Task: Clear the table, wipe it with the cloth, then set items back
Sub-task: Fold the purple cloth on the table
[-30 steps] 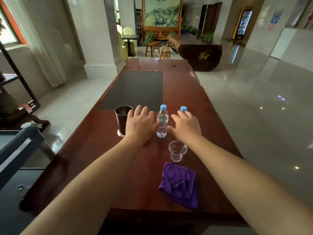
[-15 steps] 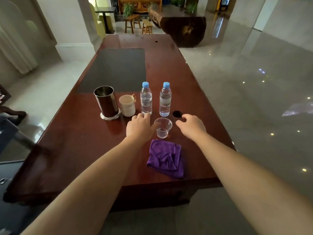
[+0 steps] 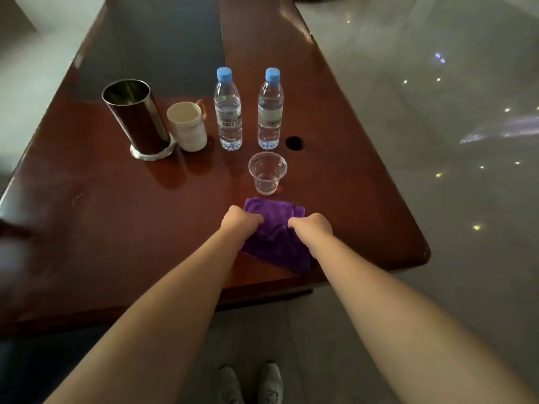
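A crumpled purple cloth (image 3: 277, 237) lies near the front edge of the dark red wooden table (image 3: 116, 223). My left hand (image 3: 240, 221) grips its left side and my right hand (image 3: 312, 227) grips its right side, fingers curled into the fabric. Just beyond the cloth stands a clear plastic cup (image 3: 267, 173). Behind it are two water bottles with blue caps, one on the left (image 3: 227, 110) and one on the right (image 3: 270, 110). A cream mug (image 3: 188, 126) and a tall steel tumbler (image 3: 135, 121) on a coaster stand to the left.
A round cable hole (image 3: 294, 143) opens in the tabletop right of the bottles. A dark inlaid panel (image 3: 151, 39) covers the far half of the table. Glossy floor (image 3: 437, 141) lies to the right. My shoes (image 3: 250, 383) show below the table's front edge.
Both hands drew back from beside the bottles and cup and closed on the purple cloth. The camera tilted downward and closer to the table.
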Tool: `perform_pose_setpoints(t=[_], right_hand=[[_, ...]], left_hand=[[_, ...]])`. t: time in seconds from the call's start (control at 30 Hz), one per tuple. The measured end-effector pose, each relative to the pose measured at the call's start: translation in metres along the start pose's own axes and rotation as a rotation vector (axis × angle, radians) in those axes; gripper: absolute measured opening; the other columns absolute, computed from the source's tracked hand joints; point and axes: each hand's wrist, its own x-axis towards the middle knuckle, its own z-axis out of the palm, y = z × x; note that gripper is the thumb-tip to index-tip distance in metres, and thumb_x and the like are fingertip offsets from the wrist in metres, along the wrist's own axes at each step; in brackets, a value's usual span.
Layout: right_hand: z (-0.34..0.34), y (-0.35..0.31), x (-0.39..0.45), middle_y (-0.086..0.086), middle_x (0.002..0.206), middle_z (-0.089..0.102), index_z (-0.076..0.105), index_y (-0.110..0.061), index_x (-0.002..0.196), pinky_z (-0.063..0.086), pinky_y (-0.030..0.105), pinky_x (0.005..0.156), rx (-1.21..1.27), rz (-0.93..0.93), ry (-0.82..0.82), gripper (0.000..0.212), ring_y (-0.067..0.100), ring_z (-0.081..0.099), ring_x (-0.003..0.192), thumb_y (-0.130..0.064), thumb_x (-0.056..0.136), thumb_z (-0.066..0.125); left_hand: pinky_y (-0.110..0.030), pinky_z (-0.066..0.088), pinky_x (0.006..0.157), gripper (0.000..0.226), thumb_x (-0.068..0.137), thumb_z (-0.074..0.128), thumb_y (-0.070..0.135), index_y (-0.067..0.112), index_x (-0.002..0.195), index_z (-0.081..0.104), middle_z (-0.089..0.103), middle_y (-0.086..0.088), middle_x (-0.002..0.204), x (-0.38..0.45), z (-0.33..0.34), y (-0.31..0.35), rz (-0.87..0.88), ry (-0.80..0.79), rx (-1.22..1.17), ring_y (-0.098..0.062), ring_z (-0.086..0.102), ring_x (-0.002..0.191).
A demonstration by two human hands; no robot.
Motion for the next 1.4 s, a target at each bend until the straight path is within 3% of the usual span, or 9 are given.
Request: perform_pose_setpoints(t=[0.07,0.23,0.37,0.47,0.63,0.8,0.97,1.23,1.4], right_hand=[[0.006,-0.007,-0.001,0.013,0.102,0.067,0.064,-0.004,0.111,0.048,0.032,0.065,0.103,0.075,-0.051,0.045,0.028,0.062,0.084,-0.028,0.074,0.074],[0.014,-0.015,-0.002,0.011,0.084,0.064,0.063,-0.002,0.102,0.041,0.027,0.053,0.232,0.18,-0.119,0.036,0.023,0.056,0.066,-0.013,0.07,0.077],[0.008,-0.017,-0.011,0.011,0.08,0.066,0.065,-0.005,0.088,0.047,0.027,0.057,0.298,0.216,-0.256,0.017,0.024,0.061,0.069,-0.007,0.073,0.061],[-0.002,-0.018,-0.021,0.011,0.075,0.063,0.062,-0.007,0.076,0.043,0.026,0.054,0.335,0.187,-0.315,0.009,0.024,0.058,0.066,-0.003,0.07,0.056],[-0.021,-0.026,-0.039,0.015,0.087,0.064,0.062,-0.004,0.076,0.05,0.032,0.065,0.366,0.094,-0.408,0.015,0.03,0.061,0.08,0.003,0.066,0.054],[-0.032,-0.056,-0.061,0.02,0.093,0.062,0.059,-0.002,0.076,0.051,0.035,0.075,0.393,-0.011,-0.478,0.016,0.034,0.062,0.085,0.008,0.069,0.049],[-0.047,-0.094,-0.079,0.02,0.091,0.062,0.06,-0.001,0.075,0.052,0.035,0.077,0.434,-0.101,-0.478,0.018,0.034,0.062,0.086,0.008,0.069,0.046],[-0.058,-0.14,-0.1,0.019,0.096,0.064,0.063,-0.002,0.092,0.052,0.04,0.081,0.386,-0.245,-0.414,0.034,0.037,0.063,0.09,0.005,0.062,0.05],[-0.058,-0.156,-0.11,0.018,0.091,0.063,0.059,-0.004,0.084,0.052,0.044,0.086,0.373,-0.286,-0.447,0.026,0.038,0.063,0.09,0.004,0.061,0.049]], left_hand=[[-0.034,0.048,0.069,0.053,0.079,0.077,0.024,0.001,0.12,0.053,0.056,-0.008,0.091,0.002,0.004,0.002,-0.054,-0.032,-0.086,-0.029,0.06,0.092],[-0.03,0.044,0.054,0.026,0.078,0.07,0.013,0.004,0.098,0.056,0.058,-0.011,0.081,-0.001,0.007,0.003,-0.13,-0.13,-0.216,-0.023,0.056,0.07],[-0.039,0.053,0.083,0.015,0.077,0.055,0.007,0.004,0.092,0.057,0.061,-0.017,0.091,-0.011,0.0,0.001,-0.22,-0.246,-0.339,-0.032,0.059,0.083],[-0.045,0.051,0.095,0.029,0.072,0.052,0.004,0.004,0.101,0.057,0.062,-0.022,0.107,-0.02,-0.014,-0.002,-0.218,-0.294,-0.421,-0.039,0.06,0.1],[-0.04,0.054,0.07,0.037,0.072,0.044,-0.005,0.002,0.108,0.053,0.059,-0.02,0.108,-0.045,-0.046,-0.009,-0.156,-0.332,-0.517,-0.038,0.06,0.093],[-0.047,0.055,0.078,0.038,0.074,0.036,-0.012,-0.005,0.108,0.053,0.061,-0.024,0.102,-0.076,-0.083,-0.002,-0.064,-0.331,-0.557,-0.041,0.061,0.091],[-0.06,0.044,0.102,0.066,0.072,0.033,-0.017,0.002,0.133,0.049,0.055,-0.028,0.132,-0.104,-0.125,0.023,0.078,-0.296,-0.617,-0.048,0.055,0.119],[-0.057,0.044,0.103,0.068,0.073,0.035,-0.015,0.005,0.138,0.042,0.053,-0.025,0.132,-0.127,-0.156,0.049,0.156,-0.167,-0.65,-0.044,0.054,0.118],[-0.054,0.047,0.1,0.062,0.074,0.035,-0.015,0.0,0.134,0.044,0.052,-0.026,0.133,-0.135,-0.17,0.052,0.164,-0.112,-0.664,-0.043,0.055,0.117]])
